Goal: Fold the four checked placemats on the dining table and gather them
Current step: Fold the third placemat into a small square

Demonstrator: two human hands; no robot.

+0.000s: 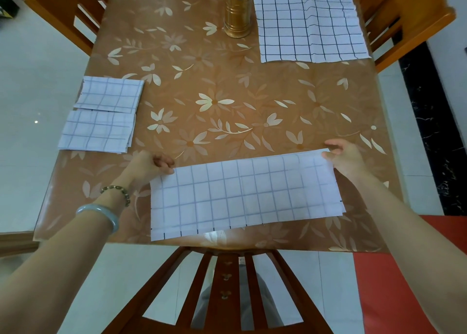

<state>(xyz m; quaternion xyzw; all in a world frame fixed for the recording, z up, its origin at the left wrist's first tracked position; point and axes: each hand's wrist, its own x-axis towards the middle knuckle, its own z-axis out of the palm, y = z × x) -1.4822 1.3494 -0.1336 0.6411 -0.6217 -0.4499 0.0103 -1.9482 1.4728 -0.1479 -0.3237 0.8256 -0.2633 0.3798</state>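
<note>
A white checked placemat (pixel 245 194), folded once into a long strip, lies at the near table edge. My left hand (pixel 149 165) pinches its far left corner and my right hand (pixel 346 157) pinches its far right corner. Two folded placemats lie side by side at the table's left edge: one farther (pixel 110 95), one nearer (pixel 97 130). An unfolded checked placemat (pixel 310 23) lies flat at the far right.
A gold lantern (pixel 237 10) stands at the far middle of the floral-covered table (pixel 227 86). A wooden chair back (pixel 222 290) is just below the near edge; other chairs stand at the far left (pixel 65 13) and far right (pixel 404 18).
</note>
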